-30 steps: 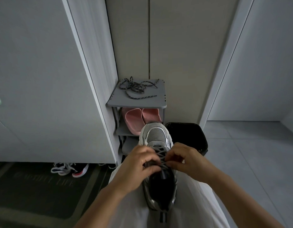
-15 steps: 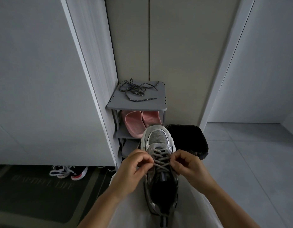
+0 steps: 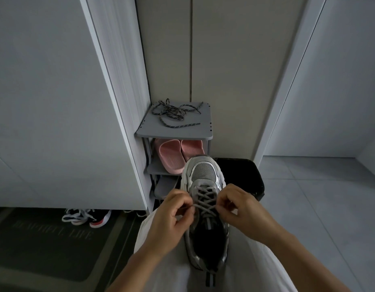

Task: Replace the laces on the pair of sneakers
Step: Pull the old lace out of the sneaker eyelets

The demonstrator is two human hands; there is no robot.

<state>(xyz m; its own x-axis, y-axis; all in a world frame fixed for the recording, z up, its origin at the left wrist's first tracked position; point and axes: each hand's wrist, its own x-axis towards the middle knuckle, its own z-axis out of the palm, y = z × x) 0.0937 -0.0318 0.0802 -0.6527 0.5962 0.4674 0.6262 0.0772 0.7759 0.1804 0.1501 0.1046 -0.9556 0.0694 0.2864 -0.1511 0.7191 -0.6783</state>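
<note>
Gray/silver sneaker [image 3: 203,174] lies on the person's lap, on white fabric [image 3: 161,268], toe pointing away, heel twd the camera. Gray lace [image 3: 204,196] is criss-crossed thru the eyelets over the tongue.

Left hand [image 3: 172,216] sits at the shoe's left side, fingers curled, thumb + forefinger pinching the gray lace by the eyelets. Right hand [image 3: 240,207] mirrors it on the right side, also curled, pinching the same lace. Hands are apart w/ the laced section btwn them, both touching the shoe's upper.

Behind the toe: small gray shoe rack [image 3: 174,134] against the wall. A dark speckled lace [image 3: 174,113] lies loose in a tangle on its top shelf. Pink slippers [image 3: 172,160] sit on the shelf below, soles up; the lower shelf is partly hidden by the left hand.

Black bin [image 3: 243,175] stands just right of the rack, partly behind the sneaker toe. Left on the floor: dark doormat [image 3: 45,245] w/ faint lettering, can't read it. Near its far edge, another pair of shoes [image 3: 87,217], white laces + red sole, tucked under a cabinet.
</note>
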